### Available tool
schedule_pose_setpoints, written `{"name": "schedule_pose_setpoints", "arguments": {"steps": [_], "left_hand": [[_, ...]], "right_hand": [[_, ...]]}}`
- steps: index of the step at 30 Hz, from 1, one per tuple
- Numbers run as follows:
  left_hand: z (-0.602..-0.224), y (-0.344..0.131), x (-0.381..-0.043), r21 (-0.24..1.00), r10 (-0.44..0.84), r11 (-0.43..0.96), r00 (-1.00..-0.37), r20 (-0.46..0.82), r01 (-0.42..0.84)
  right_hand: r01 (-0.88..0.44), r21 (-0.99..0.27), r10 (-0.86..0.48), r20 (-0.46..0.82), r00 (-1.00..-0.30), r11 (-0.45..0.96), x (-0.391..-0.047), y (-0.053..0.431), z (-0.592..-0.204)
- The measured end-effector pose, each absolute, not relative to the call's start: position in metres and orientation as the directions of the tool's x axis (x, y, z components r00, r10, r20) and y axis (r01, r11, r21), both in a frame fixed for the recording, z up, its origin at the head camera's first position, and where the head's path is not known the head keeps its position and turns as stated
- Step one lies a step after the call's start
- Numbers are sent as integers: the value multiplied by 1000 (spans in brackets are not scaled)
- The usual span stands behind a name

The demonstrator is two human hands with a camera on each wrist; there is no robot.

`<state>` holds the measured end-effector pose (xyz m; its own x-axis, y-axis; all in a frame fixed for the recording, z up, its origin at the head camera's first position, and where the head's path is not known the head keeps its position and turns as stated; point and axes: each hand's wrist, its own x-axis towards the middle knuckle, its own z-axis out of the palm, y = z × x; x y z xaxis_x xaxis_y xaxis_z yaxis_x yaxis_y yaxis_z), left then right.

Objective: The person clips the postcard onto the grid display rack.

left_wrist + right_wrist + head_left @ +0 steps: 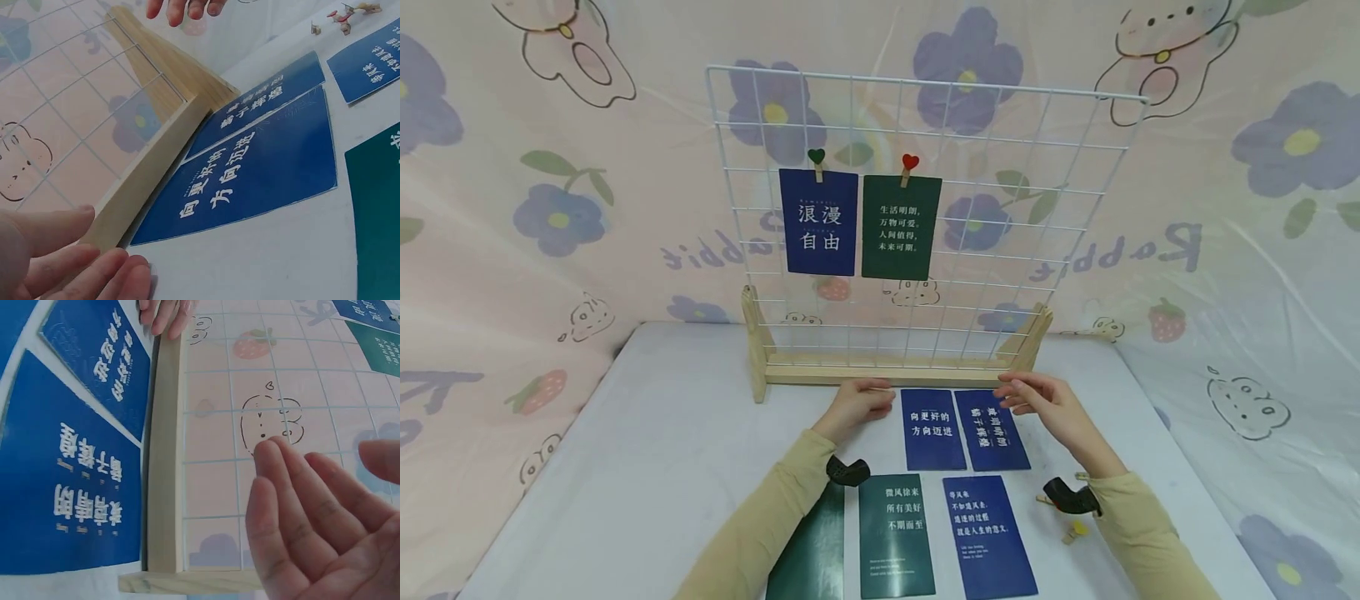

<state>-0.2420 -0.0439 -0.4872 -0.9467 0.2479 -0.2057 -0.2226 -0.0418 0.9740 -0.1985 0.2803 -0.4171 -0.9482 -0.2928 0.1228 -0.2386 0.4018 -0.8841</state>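
My left hand (856, 408) holds nothing, its fingers relaxed near the wooden base (880, 377) of a white wire grid (992, 150). Just to its right lies a blue card (934, 429) with white lettering. Beside that card is a second blue card (992, 431), its lettering turned sideways. My right hand (1047, 407) hovers by this second card's upper right corner, and the right wrist view shows its empty palm and loosely bent fingers (300, 519). On the grid, a blue card (820, 223) and a green card (901, 227) hang from heart-topped clips.
Closer to me lie a green card (897, 537), another blue card (990, 537) and a dark green sheet (811, 550) partly under my left sleeve. Small wooden clips (1075, 532) lie by my right wrist. A patterned cloth (587, 275) hangs behind the white table (685, 367).
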Motion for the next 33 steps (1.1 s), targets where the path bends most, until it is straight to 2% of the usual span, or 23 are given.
{"name": "schedule_pose_setpoints", "arguments": {"steps": [11, 20, 33], "left_hand": [[-484, -31, -241, 976, 177, 15, -960, -218, -219], [-488, -21, -246, 971, 172, 60, -956, -238, -231], [-493, -16, -247, 982, 134, 98, -975, -176, -163]], "right_hand": [[-178, -888, -284, 56, -957, 425, -187, 280, -426], [-144, -889, -299, 9, -954, 435, -175, 285, -437], [-69, -895, -288, -68, -955, 440, -162, 292, -446]]}}
